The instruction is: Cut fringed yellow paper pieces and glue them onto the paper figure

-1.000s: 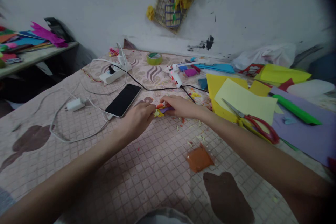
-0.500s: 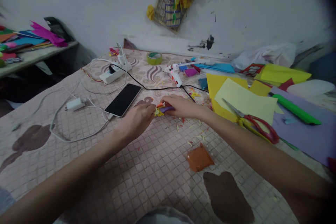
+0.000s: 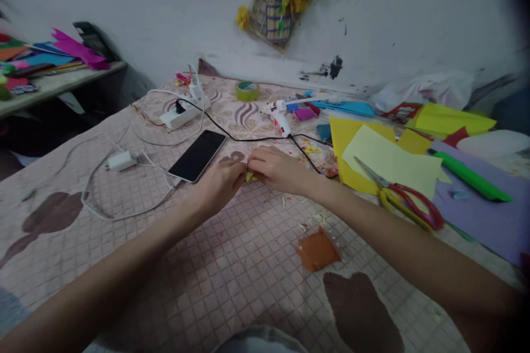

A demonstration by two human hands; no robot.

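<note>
My left hand and my right hand meet above the cloth-covered table, fingertips pinched together. A bit of a small yellow craft piece shows between and below the fingers; the rest of it is hidden. Left of my hands lies a phone with a dark screen. Beyond my right hand stands a white hot glue gun, its black cord running past my wrist. Nearer to me is an orange packet in clear wrapping.
Scissors with red and yellow handles lie on sheets of yellow paper at the right. A green roll rests on purple sheets. A power strip, white charger with cables and tape roll sit farther back.
My right hand has closed in against my left fingertips. The purple and orange bits seen between the hands are now hidden, and less yellow shows. The view has shifted slightly.
</note>
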